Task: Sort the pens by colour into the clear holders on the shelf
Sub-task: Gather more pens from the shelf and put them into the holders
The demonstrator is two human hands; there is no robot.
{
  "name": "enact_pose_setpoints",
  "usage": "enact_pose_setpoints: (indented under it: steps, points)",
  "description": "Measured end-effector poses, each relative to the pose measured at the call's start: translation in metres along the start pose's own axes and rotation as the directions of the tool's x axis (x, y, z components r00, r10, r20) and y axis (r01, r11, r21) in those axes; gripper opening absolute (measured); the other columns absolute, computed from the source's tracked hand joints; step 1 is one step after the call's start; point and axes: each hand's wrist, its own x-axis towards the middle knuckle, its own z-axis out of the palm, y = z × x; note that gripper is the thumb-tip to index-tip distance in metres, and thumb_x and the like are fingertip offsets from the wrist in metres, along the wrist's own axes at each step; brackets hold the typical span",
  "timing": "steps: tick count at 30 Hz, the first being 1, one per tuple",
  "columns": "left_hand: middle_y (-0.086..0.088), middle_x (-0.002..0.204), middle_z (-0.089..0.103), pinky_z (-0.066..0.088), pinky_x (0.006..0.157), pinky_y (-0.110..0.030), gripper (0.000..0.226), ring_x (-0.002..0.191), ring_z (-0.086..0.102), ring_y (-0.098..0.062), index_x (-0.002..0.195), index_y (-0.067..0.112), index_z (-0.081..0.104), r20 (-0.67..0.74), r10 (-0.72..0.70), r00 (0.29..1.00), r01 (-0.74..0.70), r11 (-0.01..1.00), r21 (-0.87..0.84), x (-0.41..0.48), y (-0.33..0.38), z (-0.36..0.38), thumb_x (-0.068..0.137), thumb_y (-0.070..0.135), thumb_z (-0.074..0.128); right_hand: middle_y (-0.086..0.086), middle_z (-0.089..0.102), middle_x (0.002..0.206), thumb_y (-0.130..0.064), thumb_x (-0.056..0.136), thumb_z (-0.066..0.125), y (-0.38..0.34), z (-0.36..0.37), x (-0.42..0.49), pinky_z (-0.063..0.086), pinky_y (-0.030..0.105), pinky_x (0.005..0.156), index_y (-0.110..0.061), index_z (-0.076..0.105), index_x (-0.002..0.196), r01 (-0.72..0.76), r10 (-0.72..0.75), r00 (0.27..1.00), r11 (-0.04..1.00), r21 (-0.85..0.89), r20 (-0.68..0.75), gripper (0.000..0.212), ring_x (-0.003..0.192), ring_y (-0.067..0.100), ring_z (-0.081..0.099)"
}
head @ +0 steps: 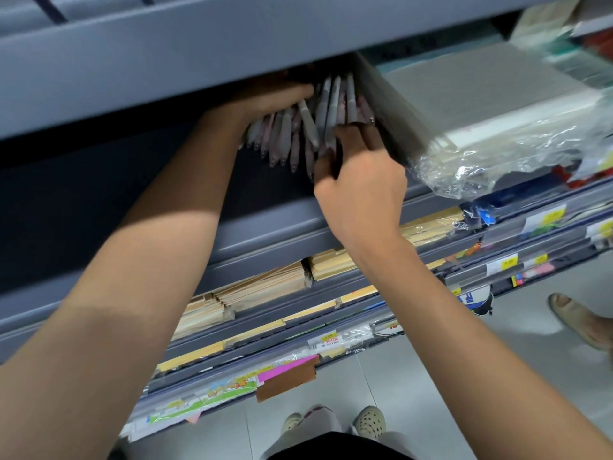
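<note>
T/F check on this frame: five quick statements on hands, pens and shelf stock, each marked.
1. The left hand and right hand are both at the bunch of pens. True.
2. The pens stand in a cup on the floor. False: they lie up on a shelf.
3. A plastic-wrapped stack of paper lies right of the pens. True.
4. The right hand hangs free at the person's side. False: its fingers are curled in among the pens.
5. Lower shelves hold brown envelopes. True.
</note>
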Motion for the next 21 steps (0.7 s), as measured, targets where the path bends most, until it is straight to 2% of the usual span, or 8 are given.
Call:
enact_pose_setpoints:
  steps: [3,6,8,11,14,16,20,21]
  points:
    - [-0.001,0.134,0.055,0.043,0.102,-0.034,0.048,0.121,0.051,-0.019,0.138,0.031,0.051,0.016,-0.076,0.997,0.077,0.995,-0.058,-0.0043,-0.0048,0.0059,0.093,0.045,0.053,0.008,0.061,0.119,-0.03,0.083,0.058,0.0012,-0.0011,-0.0014,0.034,0.029,0.059,-0.017,0.063,0.112,0.064,-0.065,0.998,0.997,0.044,0.005,0.032,0.074,0.036,0.062]
    - [0.002,0.115,0.058,0.047,0.091,-0.029,0.039,0.11,0.055,-0.017,0.13,0.03,0.055,0.002,-0.072,0.997,0.072,0.994,-0.08,-0.0021,-0.0049,0.0086,0.093,0.042,0.052,0.004,0.064,0.112,-0.036,0.085,0.06,0.0031,-0.0013,-0.0029,0.034,0.026,0.059,-0.021,0.066,0.105,0.145,-0.146,0.989,0.988,0.053,0.01,0.026,0.073,0.031,0.063]
    - [0.002,0.122,0.058,0.046,0.094,-0.03,0.042,0.11,0.054,-0.015,0.132,0.03,0.055,0.007,-0.04,0.999,0.041,0.995,-0.088,-0.0004,-0.0036,0.0084,0.091,0.04,0.052,0.004,0.065,0.106,-0.035,0.087,0.062,0.0042,-0.0005,-0.0026,0.034,0.026,0.059,-0.022,0.068,0.102,0.16,-0.16,0.987,0.986,0.05,0.004,0.021,0.072,0.03,0.064]
    - [0.0,0.124,0.056,0.041,0.081,-0.02,0.038,0.109,0.051,-0.012,0.132,0.023,0.056,-0.009,0.011,1.0,-0.011,0.998,-0.066,0.0008,-0.0013,0.0086,0.094,0.026,0.054,0.003,0.066,0.103,-0.035,0.087,0.063,0.004,0.001,-0.0026,0.032,0.026,0.059,-0.022,0.069,0.1,0.157,-0.157,0.988,0.986,0.048,-0.004,0.019,0.072,0.03,0.064]
    - [0.002,0.116,0.057,0.038,0.067,-0.006,0.031,0.104,0.052,-0.01,0.126,0.017,0.059,-0.052,0.013,0.999,-0.016,0.998,-0.058,0.0005,-0.0014,0.0077,0.095,0.024,0.056,0.0,0.065,0.104,-0.042,0.087,0.062,0.0041,0.0013,-0.0028,0.032,0.025,0.059,-0.023,0.068,0.1,0.179,-0.179,0.984,0.983,0.049,0.001,0.024,0.073,0.027,0.064]
    - [0.001,0.111,0.059,0.038,0.063,-0.003,0.026,0.1,0.054,-0.009,0.12,0.014,0.062,-0.066,0.024,0.998,-0.028,0.997,-0.07,0.0007,-0.0028,0.0077,0.096,0.023,0.056,-0.001,0.064,0.105,-0.049,0.086,0.06,0.0048,0.0011,-0.0025,0.034,0.025,0.058,-0.025,0.066,0.102,0.199,-0.2,0.98,0.979,0.053,0.013,0.029,0.074,0.026,0.064]
    - [-0.005,0.101,0.057,0.037,0.058,-0.008,0.016,0.08,0.052,-0.005,0.108,0.015,0.061,-0.114,0.046,0.992,-0.058,0.994,-0.097,0.0022,-0.0016,0.0076,0.101,0.027,0.053,-0.002,0.064,0.1,-0.065,0.083,0.056,0.0037,0.0018,-0.0037,0.033,0.024,0.055,-0.025,0.065,0.101,0.226,-0.226,0.974,0.974,0.024,-0.006,0.045,0.067,0.024,0.062]
    - [-0.004,0.102,0.057,0.038,0.059,-0.009,0.016,0.081,0.052,-0.004,0.108,0.017,0.06,-0.124,0.046,0.991,-0.06,0.993,-0.104,0.0031,-0.0022,0.0074,0.102,0.03,0.052,-0.001,0.064,0.1,-0.068,0.081,0.056,0.0031,0.0021,-0.0037,0.033,0.024,0.054,-0.025,0.065,0.101,0.228,-0.228,0.974,0.973,0.017,-0.01,0.049,0.067,0.023,0.062]
